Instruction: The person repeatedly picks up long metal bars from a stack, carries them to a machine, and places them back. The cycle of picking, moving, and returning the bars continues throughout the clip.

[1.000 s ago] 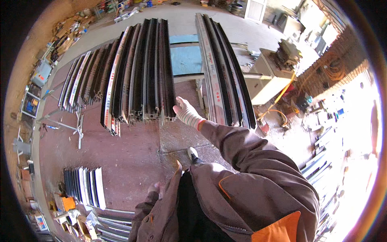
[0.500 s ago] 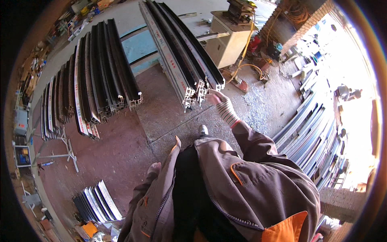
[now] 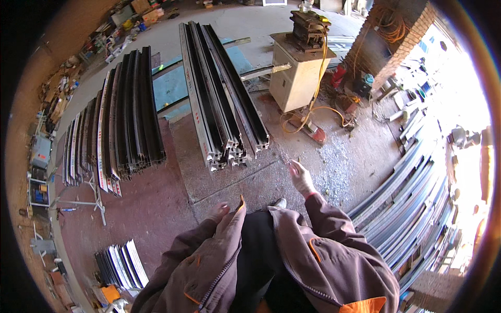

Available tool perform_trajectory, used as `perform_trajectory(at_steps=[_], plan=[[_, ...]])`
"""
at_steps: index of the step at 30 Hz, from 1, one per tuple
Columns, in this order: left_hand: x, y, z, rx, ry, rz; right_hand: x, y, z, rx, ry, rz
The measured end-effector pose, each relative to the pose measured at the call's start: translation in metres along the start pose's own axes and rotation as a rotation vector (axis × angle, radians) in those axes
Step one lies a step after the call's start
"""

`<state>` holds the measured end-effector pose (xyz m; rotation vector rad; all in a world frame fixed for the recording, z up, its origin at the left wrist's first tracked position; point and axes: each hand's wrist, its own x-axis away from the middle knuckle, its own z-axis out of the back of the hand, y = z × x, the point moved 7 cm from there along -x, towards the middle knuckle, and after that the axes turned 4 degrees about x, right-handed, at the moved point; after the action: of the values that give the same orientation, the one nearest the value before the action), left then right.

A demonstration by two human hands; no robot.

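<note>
Right hand (image 3: 301,178) in a pale glove, up over the grey-brown floor (image 3: 245,182), near the close ends of the bundle of long dark channel-shaped profiles (image 3: 197,94) but not touching; fingers loosely extended, nothing visible in them. Left hand (image 3: 218,210) is low beside the front edge of the open brown jacket with orange trim (image 3: 334,255), well apart from the bundle; blurred, can't tell if its fingers are open or closed. Bundle lies ahead, crossing above the pale blue flat surface (image 3: 171,86), near ends overhanging the floor; its rightmost profile angles away, leaving a gap at the near end. Larger row of dark and white-faced profiles (image 3: 133,109) to its left, boxy off-white cabinet (image 3: 286,78) to its right, thin yellow hose (image 3: 314,101) hanging down the cabinet's side
</note>
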<state>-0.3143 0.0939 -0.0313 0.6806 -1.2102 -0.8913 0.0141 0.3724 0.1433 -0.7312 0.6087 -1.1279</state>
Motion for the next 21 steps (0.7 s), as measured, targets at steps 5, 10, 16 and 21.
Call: perform_trajectory(at_steps=[5,10,16,21], plan=[[-0.028,0.176,-0.055,-0.257,0.173,-0.381,0.043,0.126,0.015,0.142,-0.181,-0.209],[-0.03,0.297,-0.068,-0.388,0.361,-0.624,0.092,0.217,0.026,0.119,-0.305,-0.369],[-0.075,0.371,-0.046,-0.545,0.466,-0.569,0.11,0.256,0.044,0.17,-0.333,-0.485],[-0.151,0.412,-0.014,-0.816,0.574,-0.247,0.116,0.279,0.023,-0.033,-0.373,-0.534]])
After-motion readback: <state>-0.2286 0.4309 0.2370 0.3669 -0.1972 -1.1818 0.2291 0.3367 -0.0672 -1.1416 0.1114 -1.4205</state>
